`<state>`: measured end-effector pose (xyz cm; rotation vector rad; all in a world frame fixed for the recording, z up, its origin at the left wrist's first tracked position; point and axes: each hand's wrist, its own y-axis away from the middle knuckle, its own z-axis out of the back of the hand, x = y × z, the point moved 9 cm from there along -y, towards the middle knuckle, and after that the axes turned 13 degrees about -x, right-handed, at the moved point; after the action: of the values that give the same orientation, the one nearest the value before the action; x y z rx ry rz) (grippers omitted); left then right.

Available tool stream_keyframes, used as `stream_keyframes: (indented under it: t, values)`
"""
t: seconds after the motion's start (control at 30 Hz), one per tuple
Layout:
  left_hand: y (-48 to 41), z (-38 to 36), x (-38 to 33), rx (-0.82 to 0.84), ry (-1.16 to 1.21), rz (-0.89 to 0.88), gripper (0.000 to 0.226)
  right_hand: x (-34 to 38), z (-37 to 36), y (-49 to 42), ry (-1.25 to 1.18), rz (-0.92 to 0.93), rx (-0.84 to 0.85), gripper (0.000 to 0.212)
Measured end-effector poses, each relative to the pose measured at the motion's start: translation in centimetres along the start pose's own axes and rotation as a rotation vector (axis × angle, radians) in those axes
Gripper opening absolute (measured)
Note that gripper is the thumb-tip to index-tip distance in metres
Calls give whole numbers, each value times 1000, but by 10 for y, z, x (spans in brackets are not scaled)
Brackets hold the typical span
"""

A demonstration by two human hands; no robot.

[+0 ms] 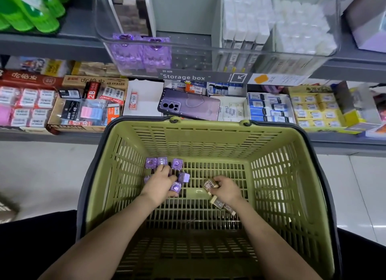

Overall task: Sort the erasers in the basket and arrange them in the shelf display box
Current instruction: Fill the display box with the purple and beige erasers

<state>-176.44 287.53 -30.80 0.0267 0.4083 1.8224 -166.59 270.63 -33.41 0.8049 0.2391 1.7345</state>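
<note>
Both my hands are down inside the green basket [208, 137]. My left hand [159, 183] lies over a cluster of several purple cube erasers [177, 163] at the left of the basket floor and holds one purple eraser [175, 186] against its thumb side. My right hand [226, 189] pinches a brown eraser [209, 184], with more brown erasers [218, 202] under its wrist. On the shelf above stands the clear display box [188, 50]. It holds purple erasers [142, 52] at its front left and brown ones [130, 14] behind them.
White erasers [246, 22] fill the right compartments of the clear box. A purple phone [189, 103] lies on the lower shelf just beyond the basket rim. Boxes of packaged erasers [87, 104] line that shelf to the left and right. Green packs [29, 10] sit at the upper left.
</note>
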Motion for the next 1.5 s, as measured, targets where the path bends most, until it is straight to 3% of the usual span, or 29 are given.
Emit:
stream_keyframes:
  t: [0.07, 0.13, 0.27, 0.47, 0.6, 0.77, 0.9, 1.0, 1.1, 1.3, 1.5]
  values:
    - [-2, 0, 3, 8, 9, -9, 57, 14, 10, -1, 175, 125, -148, 50]
    - [-2, 0, 8, 5, 38, 3, 58, 39, 14, 0, 89, 249, -220, 49]
    - [-2, -7, 10, 25, 119, 33, 56, 82, -16, -7, -57, 360, -87, 48]
    - [0, -5, 18, -10, 181, 112, 57, 93, -35, -15, -182, 300, -28, 42]
    - [9, 20, 16, -56, 260, 177, 61, 91, -1, 4, -423, 205, -32, 33]
    - [30, 104, 7, -250, 504, 204, 70, 113, 85, 60, -645, 209, -2, 39]
    - [57, 189, 6, -408, 652, 199, 63, 150, 162, 117, -743, 343, -39, 44]
    - [77, 257, 11, -577, 782, 202, 73, 183, 219, 155, -808, 457, -117, 36]
    - [99, 324, 8, -700, 811, 162, 41, 214, 270, 182, -876, 523, -217, 31]
    - [112, 400, 33, -880, 840, 191, 36, 273, 321, 174, -605, 639, -392, 37]
    - [89, 419, 51, -913, 775, 215, 27, 325, 326, 148, 104, 732, -500, 37]
